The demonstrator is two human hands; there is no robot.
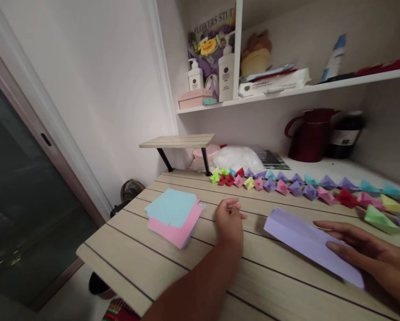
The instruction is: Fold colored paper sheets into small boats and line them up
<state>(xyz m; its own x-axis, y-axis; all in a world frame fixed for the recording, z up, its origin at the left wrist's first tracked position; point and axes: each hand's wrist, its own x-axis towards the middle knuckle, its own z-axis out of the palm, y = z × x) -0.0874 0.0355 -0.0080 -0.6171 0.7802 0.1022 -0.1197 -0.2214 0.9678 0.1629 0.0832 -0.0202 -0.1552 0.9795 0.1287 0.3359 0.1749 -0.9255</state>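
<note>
My right hand (363,252) holds a folded sheet of purple paper (308,243) by its right part, the thumb lying over it and the fingers along its far side. The paper is a long strip, tilted a little above the wooden tabletop. To its left, my left hand (230,219) is by the table surface, fingers loosely bent and slightly apart, with nothing seen in them. Left of that hand lies a stack of square paper sheets (173,209), light blue over pink, its edges uneven.
Two rows of small folded paper boats (296,188) in several colours run along the table's back. A small wooden riser (178,141) stands at the back left. Behind are a clear plastic bag (238,158), a dark red jug (309,136) and a dark bottle (346,136), below a white shelf (206,107).
</note>
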